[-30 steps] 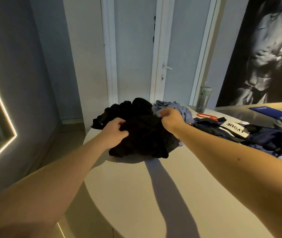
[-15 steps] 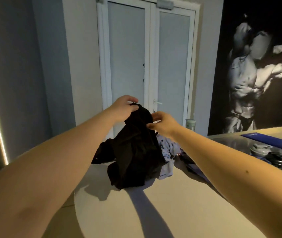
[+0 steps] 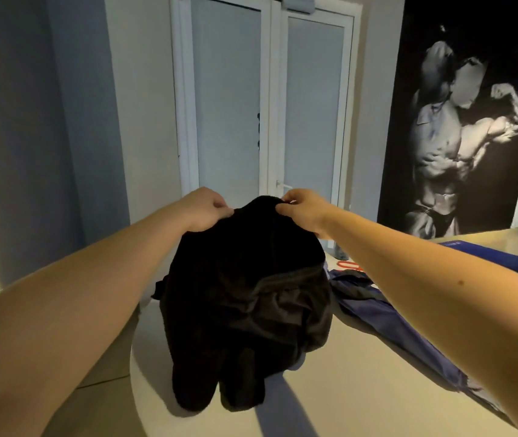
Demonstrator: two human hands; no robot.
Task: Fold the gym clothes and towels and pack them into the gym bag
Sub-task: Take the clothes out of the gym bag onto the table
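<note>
The black garment [image 3: 245,304] is hanging limp over the table [image 3: 361,389], left hand [image 3: 208,209] and right hand [image 3: 303,209] each pinching its top edge, looking soft and light, best held at the corners.

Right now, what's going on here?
A person holds a black garment up over the white table. The left hand and right hand each pinch its top edge, and the rest hangs down bunched, not yet folded. Whether its lower end touches the table is unclear. A navy blue fabric item lies on the table to the right, with something orange-red behind it.
</note>
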